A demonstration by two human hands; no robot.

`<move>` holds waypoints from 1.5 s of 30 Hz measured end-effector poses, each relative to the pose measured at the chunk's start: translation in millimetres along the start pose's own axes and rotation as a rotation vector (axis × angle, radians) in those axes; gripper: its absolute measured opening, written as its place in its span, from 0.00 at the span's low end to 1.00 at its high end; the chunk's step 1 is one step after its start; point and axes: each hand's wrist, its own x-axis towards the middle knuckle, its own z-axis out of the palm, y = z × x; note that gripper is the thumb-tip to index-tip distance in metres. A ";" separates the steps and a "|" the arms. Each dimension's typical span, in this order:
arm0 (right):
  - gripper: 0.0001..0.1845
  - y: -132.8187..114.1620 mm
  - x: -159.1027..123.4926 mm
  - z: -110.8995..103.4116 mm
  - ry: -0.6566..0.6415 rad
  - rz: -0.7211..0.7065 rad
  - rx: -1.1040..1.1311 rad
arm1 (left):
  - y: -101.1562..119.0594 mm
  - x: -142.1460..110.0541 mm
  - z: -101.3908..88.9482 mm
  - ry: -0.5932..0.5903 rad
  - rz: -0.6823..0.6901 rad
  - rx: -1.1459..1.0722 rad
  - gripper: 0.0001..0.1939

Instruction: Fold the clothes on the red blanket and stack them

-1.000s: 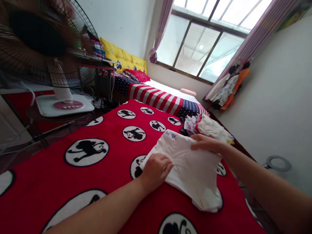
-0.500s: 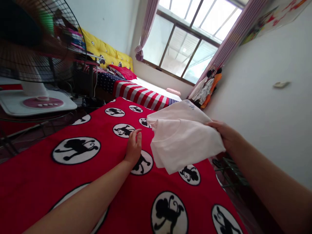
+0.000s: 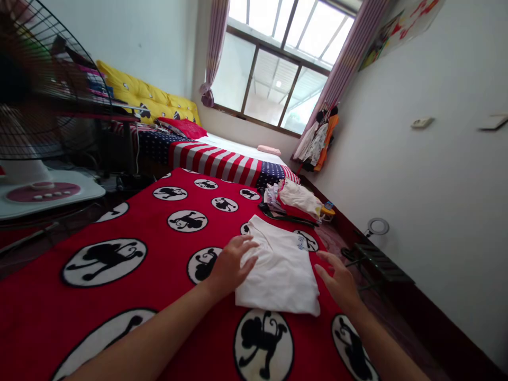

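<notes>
A folded white T-shirt [image 3: 281, 278] lies flat on the red cover [image 3: 170, 291] with its black monkey prints. Blue lettering shows near the shirt's upper right edge, and its neckline faces the left. My left hand [image 3: 232, 264] is at the shirt's left side, fingers apart, thumb and fingertips over the cloth; whether they touch it I cannot tell. Just off the right edge of the shirt is my right hand [image 3: 337, 278], its fingers spread and holding nothing.
A pile of clothes [image 3: 296, 198] sits at the cover's far right corner. On the left stands a fan [image 3: 43, 106] with a white base. Beyond are a bed with a striped cover [image 3: 222, 161] and a window. A dark rack [image 3: 381, 262] stands by the right wall.
The white T-shirt has come down from the air onto the red cover, and my right hand has let go of it. My left hand has moved right, to the shirt. The view has shifted rightward.
</notes>
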 end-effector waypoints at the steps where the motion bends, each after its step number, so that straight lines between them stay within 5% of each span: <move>1: 0.23 -9.5 7.8 3.8 0.020 -0.055 0.002 | 7.2 -3.9 3.7 -0.098 0.054 0.028 0.13; 5: 0.30 -17.1 21.9 36.6 -0.013 -0.140 -0.051 | 25.4 -18.3 8.5 -0.489 0.150 0.160 0.16; 8: 0.32 5.3 13.2 66.2 -0.231 -0.019 -0.203 | 36.9 -16.7 1.7 -0.629 0.090 0.250 0.15; 11: 0.32 25.4 3.2 82.2 -0.297 0.032 -0.268 | 45.9 -0.2 0.7 -0.711 -0.015 0.320 0.10; 17: 0.30 35.2 -1.4 77.0 -0.155 -0.008 -0.089 | 11.4 23.3 28.2 -0.590 -0.011 0.286 0.37; 21: 0.32 38.8 -1.7 72.5 0.073 0.085 0.003 | -26.7 28.2 31.1 -0.586 -0.106 0.190 0.37; 26: 0.30 37.7 0.5 68.4 0.179 0.201 -0.070 | -66.6 62.7 21.6 -0.092 -0.386 0.185 0.20; 32: 0.25 35.3 1.8 62.9 0.108 0.263 -0.167 | -93.1 75.8 24.1 0.053 -0.477 0.358 0.11; 36: 0.23 25.3 -5.0 57.2 0.018 0.341 0.204 | -94.6 70.7 24.4 0.058 -0.459 0.357 0.09; 45: 0.37 -13.0 -5.6 41.3 -0.129 0.309 0.300 | -97.5 71.5 16.7 0.051 -0.442 0.298 0.09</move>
